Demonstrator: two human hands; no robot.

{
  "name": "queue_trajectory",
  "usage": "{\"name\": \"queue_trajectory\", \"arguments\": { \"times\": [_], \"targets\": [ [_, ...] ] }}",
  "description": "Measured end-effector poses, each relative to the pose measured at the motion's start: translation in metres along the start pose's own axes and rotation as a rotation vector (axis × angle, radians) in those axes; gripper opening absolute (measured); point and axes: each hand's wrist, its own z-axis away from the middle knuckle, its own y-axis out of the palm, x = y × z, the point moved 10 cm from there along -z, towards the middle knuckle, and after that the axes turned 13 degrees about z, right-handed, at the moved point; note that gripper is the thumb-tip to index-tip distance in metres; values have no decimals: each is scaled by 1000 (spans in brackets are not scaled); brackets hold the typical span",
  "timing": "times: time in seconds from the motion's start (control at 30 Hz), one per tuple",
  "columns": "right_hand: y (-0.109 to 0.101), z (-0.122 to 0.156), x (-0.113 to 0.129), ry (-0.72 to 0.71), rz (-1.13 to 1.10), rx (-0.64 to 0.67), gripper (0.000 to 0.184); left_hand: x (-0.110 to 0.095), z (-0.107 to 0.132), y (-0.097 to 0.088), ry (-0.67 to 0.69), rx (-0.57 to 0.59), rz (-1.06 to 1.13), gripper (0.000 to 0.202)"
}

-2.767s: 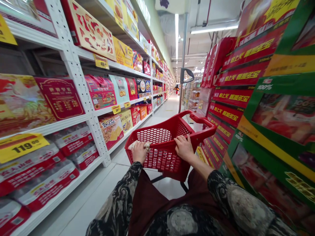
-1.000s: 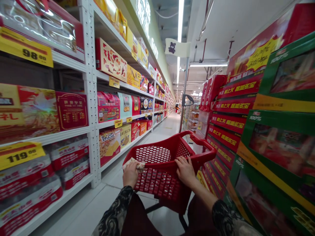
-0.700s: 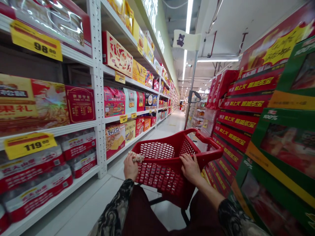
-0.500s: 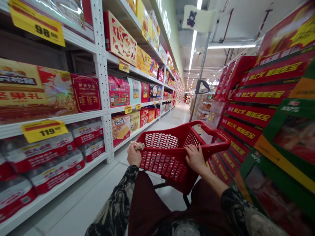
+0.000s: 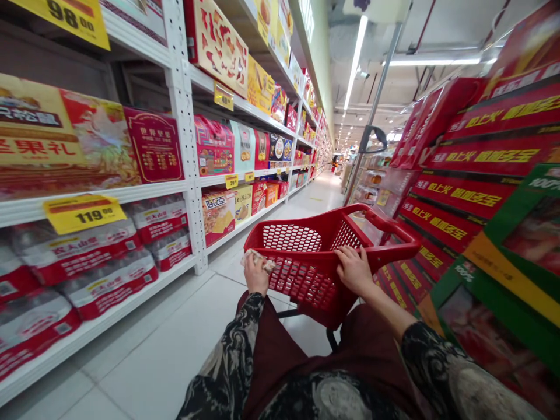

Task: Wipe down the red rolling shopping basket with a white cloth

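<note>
My left hand [image 5: 256,274] rests at the near left corner of a red plastic mesh shopping cart [image 5: 301,238], pinching a crumpled pale tissue or cloth [image 5: 261,261] against the rim. My right hand [image 5: 353,269] curls over the cart's right rim. The cart's basket shows nothing inside it. Both forearms come out of black patterned sleeves [image 5: 455,373] above a dark red garment [image 5: 350,350].
White metal shelving [image 5: 186,134] with boxed gift packs and wrapped bottle packs runs along the left. Stacked red and green cartons [image 5: 464,186] stand along the right. A tiled aisle floor [image 5: 149,350] stretches ahead, with a distant person [image 5: 335,163] far down it.
The cart and both hands sit further right in the picture, and the shelves have tilted with the view. My left hand still has the tissue, and my right hand stays on the rim.
</note>
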Motion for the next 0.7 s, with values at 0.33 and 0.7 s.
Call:
{"name": "queue_trajectory", "arguments": {
  "times": [0.33, 0.7],
  "targets": [
    [1, -3, 0, -6, 5, 29, 40, 5, 47, 39, -50, 140, 288, 26],
    [0, 1, -2, 20, -39, 31, 40, -55, 35, 46, 64, -5, 313, 25]
  ]
}}
